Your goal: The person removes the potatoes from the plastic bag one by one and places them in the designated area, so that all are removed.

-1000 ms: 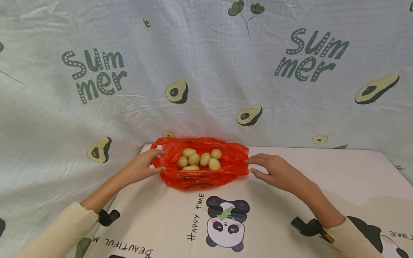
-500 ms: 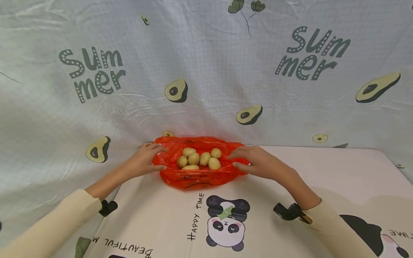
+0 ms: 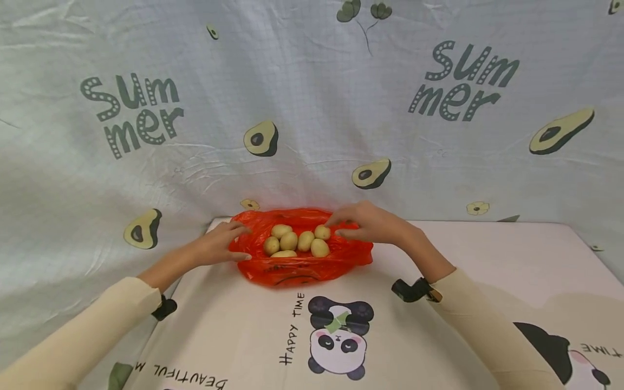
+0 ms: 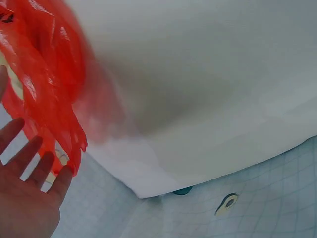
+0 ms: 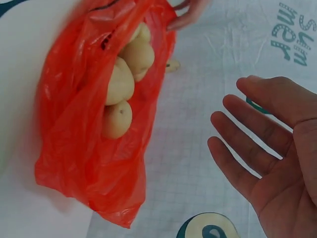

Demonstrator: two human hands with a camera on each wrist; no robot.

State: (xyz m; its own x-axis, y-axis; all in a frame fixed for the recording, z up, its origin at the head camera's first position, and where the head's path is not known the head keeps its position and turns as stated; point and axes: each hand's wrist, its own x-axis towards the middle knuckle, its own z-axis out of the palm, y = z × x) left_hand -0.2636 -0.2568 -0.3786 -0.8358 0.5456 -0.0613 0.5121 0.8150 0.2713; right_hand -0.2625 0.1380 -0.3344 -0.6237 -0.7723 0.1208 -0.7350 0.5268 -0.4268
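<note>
Where the table meets the hanging avocado-print backdrop, an orange plastic bag lies opened flat against the table's far edge, left of centre. Six potatoes sit clustered in its middle, touching one another. The left hand rests at the bag's left rim, fingers extended and spread; the left wrist view shows the fingers straight, with the plastic just beside them, clamping nothing. The right hand hovers over the bag's right rim, fingertips near the rightmost potato; the right wrist view shows the palm open, fingers apart and holding nothing. Contact with the plastic cannot be confirmed for the right hand. Bare tabletop extends in front of the bag down to a panda print and well out to the right. The table's left edge runs close beside the left forearm.
</note>
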